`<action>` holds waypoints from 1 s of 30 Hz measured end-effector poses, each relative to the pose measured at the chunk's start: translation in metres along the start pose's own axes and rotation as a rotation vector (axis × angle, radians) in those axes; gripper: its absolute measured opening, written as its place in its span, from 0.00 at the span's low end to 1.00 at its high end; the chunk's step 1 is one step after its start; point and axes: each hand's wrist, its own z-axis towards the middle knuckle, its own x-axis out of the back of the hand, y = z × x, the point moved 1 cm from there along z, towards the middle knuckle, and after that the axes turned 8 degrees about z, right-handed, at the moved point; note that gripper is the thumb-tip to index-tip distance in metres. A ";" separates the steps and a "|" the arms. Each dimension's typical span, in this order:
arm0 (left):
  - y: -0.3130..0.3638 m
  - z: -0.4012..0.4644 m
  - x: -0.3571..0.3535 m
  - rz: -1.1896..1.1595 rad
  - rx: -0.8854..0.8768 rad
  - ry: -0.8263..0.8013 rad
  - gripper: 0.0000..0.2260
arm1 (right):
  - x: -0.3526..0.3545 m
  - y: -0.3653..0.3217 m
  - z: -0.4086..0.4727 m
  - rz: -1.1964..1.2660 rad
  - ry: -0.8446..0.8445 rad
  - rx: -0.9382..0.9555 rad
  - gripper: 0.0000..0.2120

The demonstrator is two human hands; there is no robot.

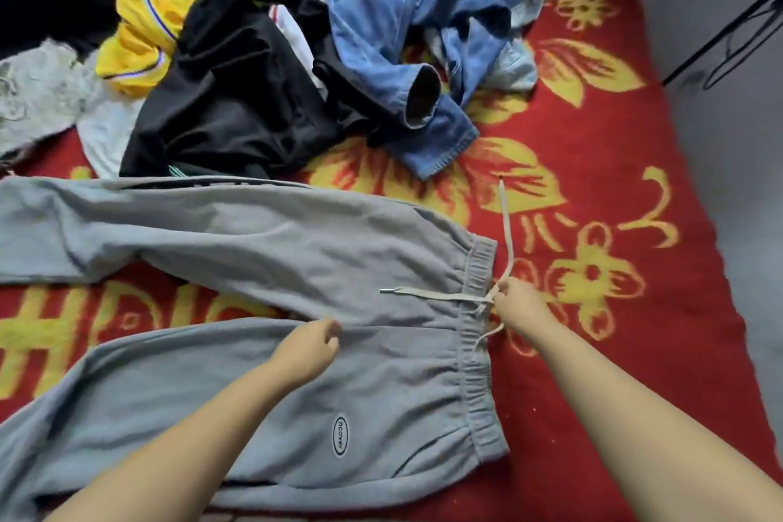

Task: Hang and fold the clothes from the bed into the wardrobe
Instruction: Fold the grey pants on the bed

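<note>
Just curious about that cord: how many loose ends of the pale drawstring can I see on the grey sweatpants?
2. One pale drawstring end lies flat on the grey sweatpants; the other trails onto the red-and-yellow floral blanket. The right hand pinches the cord at the waistband.

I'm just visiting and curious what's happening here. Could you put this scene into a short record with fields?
Surface: red blanket with yellow flowers
Garment in work: grey sweatpants, spread flat, waistband to the right
Left hand: fingers curled, at the crotch of the sweatpants
Right hand: at the waistband, pinching the drawstring
Waiting pile: denim jacket, black garments, yellow top
</note>
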 end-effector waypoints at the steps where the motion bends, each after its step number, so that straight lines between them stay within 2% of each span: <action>1: -0.001 0.011 -0.001 0.006 -0.002 0.028 0.16 | -0.014 0.015 0.004 0.016 -0.019 -0.063 0.09; 4: 0.006 0.038 -0.017 0.050 -0.115 0.041 0.20 | -0.061 0.050 0.007 0.109 -0.109 -0.240 0.17; 7: 0.019 0.048 -0.045 0.203 -0.244 -0.075 0.29 | -0.093 0.060 0.006 0.331 -0.014 -0.277 0.38; 8: 0.020 0.047 -0.054 0.276 -0.253 -0.103 0.31 | -0.098 0.057 0.002 0.376 0.010 -0.274 0.39; 12: 0.022 0.033 -0.073 0.433 -0.236 -0.126 0.33 | -0.089 0.042 -0.013 0.412 0.115 -0.205 0.18; 14: 0.028 0.024 -0.073 0.426 -0.277 -0.071 0.32 | -0.071 0.048 -0.019 0.400 0.195 -0.139 0.14; 16: 0.039 0.013 -0.074 0.403 -0.345 -0.028 0.31 | -0.047 0.064 -0.030 0.366 0.247 -0.133 0.13; 19: 0.059 -0.007 -0.086 0.324 -0.382 -0.055 0.30 | 0.006 0.101 -0.045 0.287 0.333 -0.212 0.15; 22: 0.066 -0.022 -0.098 0.237 -0.378 -0.074 0.30 | 0.055 0.134 -0.051 0.121 0.333 -0.298 0.27; 24: 0.049 -0.028 -0.100 0.213 -0.336 -0.055 0.29 | 0.065 0.139 -0.046 -0.037 0.339 -0.322 0.31; 27: -0.005 -0.042 -0.096 0.252 -0.201 0.009 0.28 | 0.026 0.095 -0.044 -0.143 0.313 -0.188 0.27; 30: -0.071 -0.062 -0.082 0.239 0.063 0.086 0.26 | -0.061 0.013 -0.052 -0.096 0.070 0.137 0.20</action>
